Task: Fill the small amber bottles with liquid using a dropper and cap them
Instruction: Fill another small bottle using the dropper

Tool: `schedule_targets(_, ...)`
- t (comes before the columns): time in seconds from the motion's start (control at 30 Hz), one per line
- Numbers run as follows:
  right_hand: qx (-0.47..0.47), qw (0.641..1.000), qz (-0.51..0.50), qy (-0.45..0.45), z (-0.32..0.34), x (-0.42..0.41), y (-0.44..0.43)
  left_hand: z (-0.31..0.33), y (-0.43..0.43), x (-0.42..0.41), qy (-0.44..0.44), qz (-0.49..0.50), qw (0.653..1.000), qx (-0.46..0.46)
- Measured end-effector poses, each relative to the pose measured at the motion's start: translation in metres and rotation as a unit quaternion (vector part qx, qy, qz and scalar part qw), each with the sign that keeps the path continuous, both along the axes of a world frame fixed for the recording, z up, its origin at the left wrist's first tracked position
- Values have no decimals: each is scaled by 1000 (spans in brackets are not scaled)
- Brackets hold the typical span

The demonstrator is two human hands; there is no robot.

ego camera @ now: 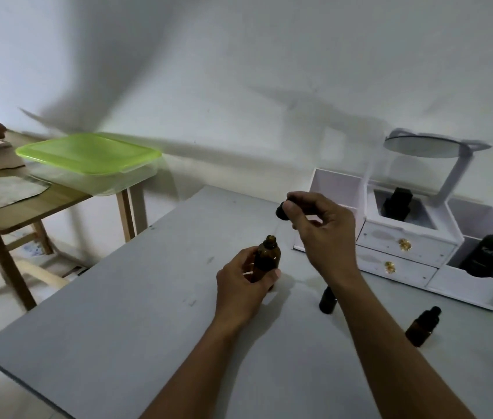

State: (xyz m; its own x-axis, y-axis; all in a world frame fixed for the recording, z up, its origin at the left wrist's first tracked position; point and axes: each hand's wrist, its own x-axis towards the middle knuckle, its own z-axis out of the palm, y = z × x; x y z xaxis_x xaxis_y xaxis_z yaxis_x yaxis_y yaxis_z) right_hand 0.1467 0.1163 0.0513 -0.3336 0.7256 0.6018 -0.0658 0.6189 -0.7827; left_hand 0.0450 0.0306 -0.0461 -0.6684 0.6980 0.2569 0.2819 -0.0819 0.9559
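On the grey table (118, 328), before the white organiser (405, 246), the left hand (239, 285) curls its fingers round an uncapped amber bottle (266, 257), upright, while the right hand (320, 228) pinches a black dropper cap (281, 210) between thumb and fingertips, above and right of the neck. That neck is narrow: a slanted approach could miss it and spill liquid, or knock the bottle askew in a slack grip.

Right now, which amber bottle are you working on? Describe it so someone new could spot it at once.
On the grey table, look left of the white drawer organiser. Near the table's middle, the left hand grips one amber bottle upright. Unlike the small bottles standing free further right, it alone is held, neck open, and the right hand pinches a black dropper cap just above it.
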Motion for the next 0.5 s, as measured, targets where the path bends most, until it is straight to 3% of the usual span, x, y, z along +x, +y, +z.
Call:
schedule_targets(0.2,15,994,-6,-112,-30,-12,-2,-4,2,-1,-10,-3,1000,0)
schedule_targets(0.5,-10,994,-26,-109,-38,-12,1,-7,4,-3,8,0,1000,5)
